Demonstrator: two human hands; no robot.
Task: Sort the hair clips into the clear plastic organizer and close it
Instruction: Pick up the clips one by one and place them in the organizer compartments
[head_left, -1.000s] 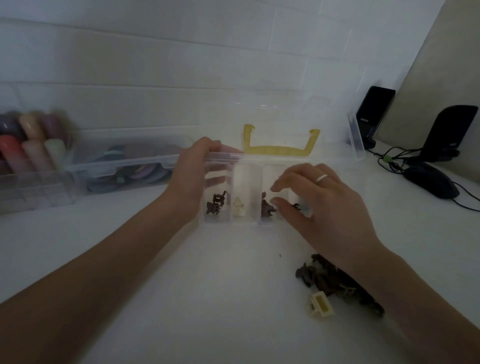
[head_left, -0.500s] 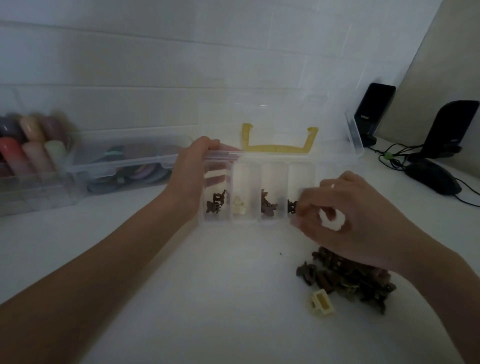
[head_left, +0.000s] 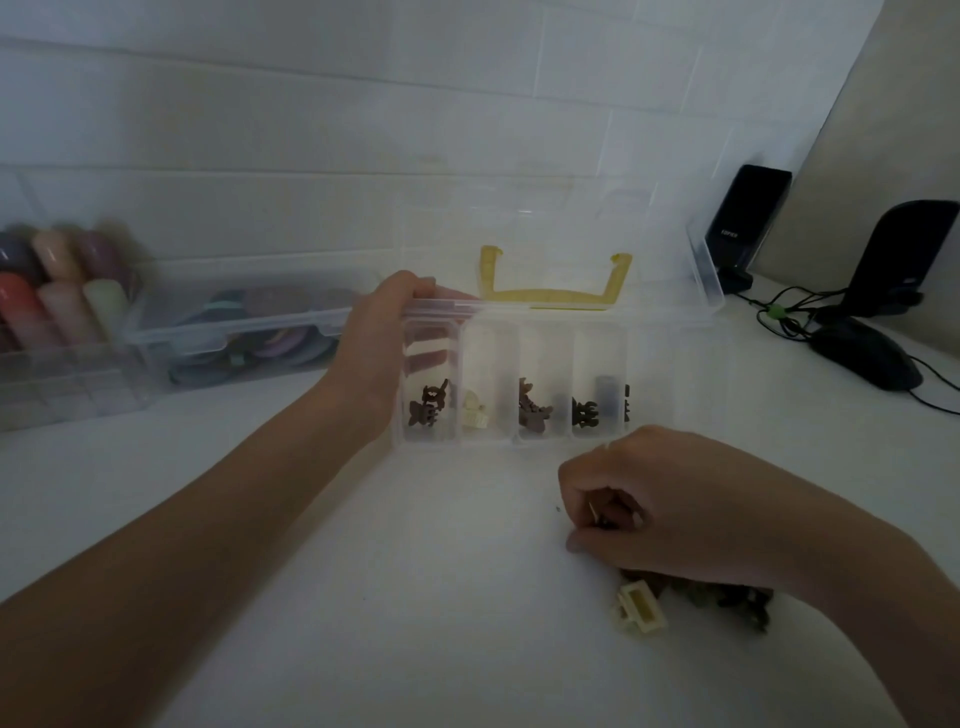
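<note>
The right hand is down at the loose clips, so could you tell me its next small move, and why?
Probably pinch one clip from the pile under the right hand, since clips lie unsorted and the left hand grips the open organizer.

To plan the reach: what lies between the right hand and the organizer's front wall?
Only bare white table between right hand and organizer, head view.

Organizer (head_left: 545, 441) clear glossy plastic; table (head_left: 415, 571) matt white

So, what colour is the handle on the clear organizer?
The handle is yellow, a translucent plastic, seen best in the head view behind the compartments.
</note>
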